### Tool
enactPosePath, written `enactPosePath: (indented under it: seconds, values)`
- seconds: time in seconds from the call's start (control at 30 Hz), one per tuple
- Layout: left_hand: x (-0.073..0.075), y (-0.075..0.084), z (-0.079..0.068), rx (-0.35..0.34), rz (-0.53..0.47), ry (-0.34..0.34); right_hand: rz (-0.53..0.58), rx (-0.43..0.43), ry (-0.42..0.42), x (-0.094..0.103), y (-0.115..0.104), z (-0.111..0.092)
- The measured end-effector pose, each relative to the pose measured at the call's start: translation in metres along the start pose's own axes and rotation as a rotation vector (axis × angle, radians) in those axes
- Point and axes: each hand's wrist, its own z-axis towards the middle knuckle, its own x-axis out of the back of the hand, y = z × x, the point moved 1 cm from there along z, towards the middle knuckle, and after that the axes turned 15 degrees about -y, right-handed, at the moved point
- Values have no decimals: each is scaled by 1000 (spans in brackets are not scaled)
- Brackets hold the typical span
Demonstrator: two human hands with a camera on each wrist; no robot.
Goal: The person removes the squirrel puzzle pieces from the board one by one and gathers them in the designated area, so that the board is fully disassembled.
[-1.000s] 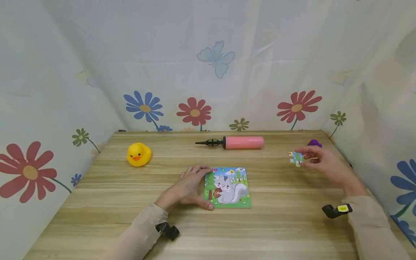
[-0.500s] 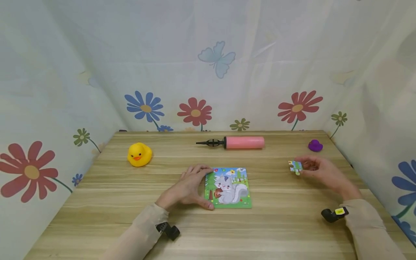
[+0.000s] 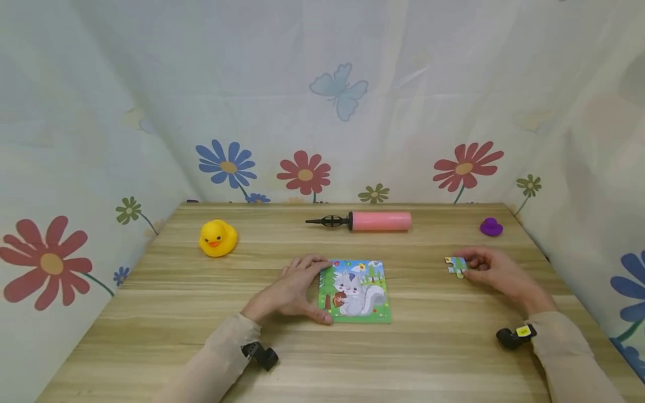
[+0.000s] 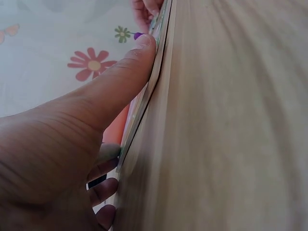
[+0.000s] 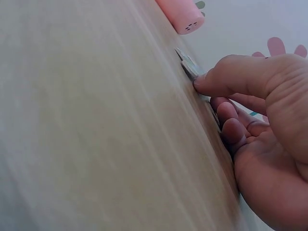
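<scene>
A square jigsaw puzzle [image 3: 355, 291] with a grey squirrel picture lies on the wooden table. My left hand [image 3: 294, 292] holds it along its left side, the thumb at the near left corner and the fingers at the far left corner. In the left wrist view the thumb [image 4: 130, 67] lies along the puzzle's edge [image 4: 155, 72]. Right of the puzzle, my right hand [image 3: 496, 271] pinches a small puzzle piece [image 3: 457, 266] between thumb and fingers, at or close to the table surface. The right wrist view shows that piece [image 5: 188, 67] edge-on, tilted slightly.
A yellow rubber duck [image 3: 218, 238] sits at the back left. Along the back lies a pink hand pump [image 3: 380, 221] with a black nozzle pointing left. A small purple duck [image 3: 491, 226] stands behind my right hand. Flowered curtains surround the table on three sides.
My right hand has come down and a little nearer with the puzzle piece, uncovering the purple duck. The left hand and the puzzle have stayed in place.
</scene>
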Motion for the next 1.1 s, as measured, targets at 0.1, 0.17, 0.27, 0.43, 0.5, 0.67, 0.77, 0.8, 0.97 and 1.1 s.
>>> enactPosePath:
  seconds: [0.1,0.17,0.27,0.43,0.5,0.67,0.77,0.8,0.97,1.1]
  values:
    - [1,0,-1,-2,-6,-6,-4,4,-8,0,-1,0]
    - [0,-1,0,-4,-12,-12,0,-3,-10,0,-1,-1]
    - [-1,-1,0,-2,-19,-13,9,-19,-12,-1,-1,-2]
    - [-1,-4,0,-5,-22,-11,17,-30,-15,-2,-3,-2]
    - [-1,-5,1,-7,-18,-11,20,-28,-16,-2,-3,-2]
    - [0,-4,1,-12,-17,-11,29,-29,-18,-2,-4,-1]
    - [1,-3,1,-10,-22,-10,34,-35,-15,-2,-4,-1]
    - [1,-3,1,-9,-23,-10,36,-37,-13,-2,-4,-1]
    - [1,-2,1,-5,-28,-10,43,-39,-12,-2,-4,-1]
    - [0,-3,1,-4,-27,-11,41,-27,-12,-2,-3,-1]
